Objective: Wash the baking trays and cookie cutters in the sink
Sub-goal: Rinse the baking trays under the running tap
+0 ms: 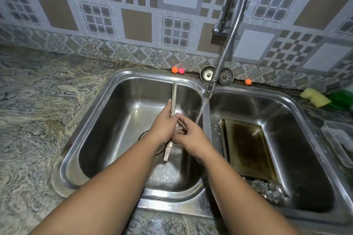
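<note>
I hold a metal baking tray [174, 95] on edge over the left sink basin [122, 120], so I see only its thin rim. My left hand [162, 126] grips its left face and my right hand [188, 133] presses against its right face. Water runs from the flexible tap [209, 91] down beside my right hand. In the right basin [298, 139] a second, browned baking tray [248, 147] leans tilted. Several metal cookie cutters [265, 189] lie at its lower end.
A yellow sponge [315, 97] and a green item [342, 99] sit on the counter at the back right. Two drain strainers [207, 74] and small orange and pink balls [174, 69] rest along the wall. A pale tray [338, 139] sits at the right edge.
</note>
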